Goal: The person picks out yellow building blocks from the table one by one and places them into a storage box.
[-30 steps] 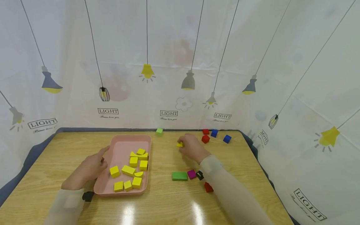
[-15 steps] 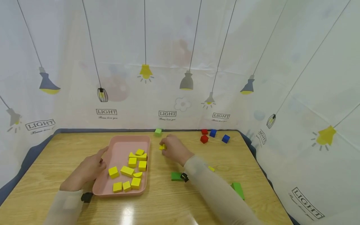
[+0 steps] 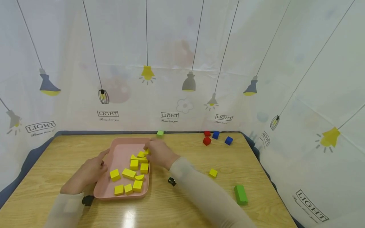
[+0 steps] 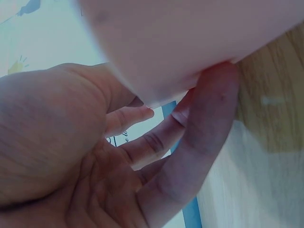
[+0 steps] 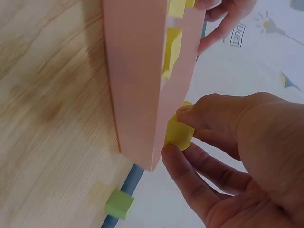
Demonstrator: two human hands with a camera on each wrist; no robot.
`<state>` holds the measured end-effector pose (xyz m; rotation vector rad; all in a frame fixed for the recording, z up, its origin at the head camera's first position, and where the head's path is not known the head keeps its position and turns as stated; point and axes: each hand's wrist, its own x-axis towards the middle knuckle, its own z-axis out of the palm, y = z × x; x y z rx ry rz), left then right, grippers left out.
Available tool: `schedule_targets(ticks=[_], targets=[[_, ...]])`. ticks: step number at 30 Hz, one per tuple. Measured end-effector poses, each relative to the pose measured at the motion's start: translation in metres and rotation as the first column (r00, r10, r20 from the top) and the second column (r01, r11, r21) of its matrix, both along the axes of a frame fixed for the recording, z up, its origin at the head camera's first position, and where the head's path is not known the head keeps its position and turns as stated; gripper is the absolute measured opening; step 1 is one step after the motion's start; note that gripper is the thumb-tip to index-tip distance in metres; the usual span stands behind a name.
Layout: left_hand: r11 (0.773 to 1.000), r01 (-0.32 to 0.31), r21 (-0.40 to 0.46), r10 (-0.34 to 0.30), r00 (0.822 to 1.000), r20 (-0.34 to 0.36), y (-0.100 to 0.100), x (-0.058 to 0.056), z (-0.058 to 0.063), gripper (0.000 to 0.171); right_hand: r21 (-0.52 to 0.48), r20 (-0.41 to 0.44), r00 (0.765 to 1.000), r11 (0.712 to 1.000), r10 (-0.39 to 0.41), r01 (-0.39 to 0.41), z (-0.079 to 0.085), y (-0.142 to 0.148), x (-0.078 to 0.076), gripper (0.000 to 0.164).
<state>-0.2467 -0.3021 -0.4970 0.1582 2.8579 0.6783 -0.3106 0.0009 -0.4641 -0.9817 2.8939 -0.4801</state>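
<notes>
A pink tray [image 3: 121, 196] holds several yellow blocks [image 3: 129, 173] of mixed shapes. At its left side is my left hand [image 3: 85, 174], the thumb at the rim and fingertips against the outer wall [image 4: 190, 47]. My right hand [image 3: 162, 154] is over the tray's far right corner. Between thumb and fingers it pinches a small yellow block [image 5: 179, 133] with a curved face, just inside the wall in the right wrist view. Only part of that block shows in the head view, beside the yellow blocks lying there.
A light green block [image 3: 160, 134] stands at the back edge. Red blocks [image 3: 207, 141] and blue blocks [image 3: 228, 140] lie back right. Right of my sleeve are a yellow block [image 3: 213, 173] and a green block [image 3: 240, 194]. The right forearm covers part of the table.
My right hand has carried the yellow block leftward from the table's middle to the tray. The forearm now hides the front-middle blocks and uncovers a yellow and a green one. My left hand stays put.
</notes>
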Motion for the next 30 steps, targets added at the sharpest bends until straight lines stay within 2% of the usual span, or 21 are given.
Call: schedule_targets(ticks=[8,12,20,25,30], targets=[[1.000,0.009,0.005,-0.009,1.000,-0.015,-0.001,0.001,0.000,0.075,0.054,0.004,0.999,0.997,0.046,-0.046,0.002,-0.037,0.008,0.032],[1.000,0.009,0.010,-0.009,1.000,-0.009,-0.001,0.000,0.000,0.075,0.056,0.035,0.996,0.995,0.077,-0.079,0.005,-0.050,0.014,0.034],[1.000,0.017,0.026,-0.017,1.000,-0.003,-0.002,0.001,0.002,0.075,0.064,0.093,0.989,0.990,0.117,-0.123,0.004,-0.066,0.022,0.038],[0.999,0.022,0.030,-0.023,1.000,0.004,-0.003,0.002,0.003,0.076,0.114,0.074,0.987,0.982,0.146,-0.154,-0.001,-0.074,0.024,0.035],[0.999,0.019,0.035,-0.020,1.000,0.013,-0.002,0.002,0.003,0.076,0.140,0.072,0.989,0.980,0.132,-0.141,-0.003,-0.078,0.025,0.034]])
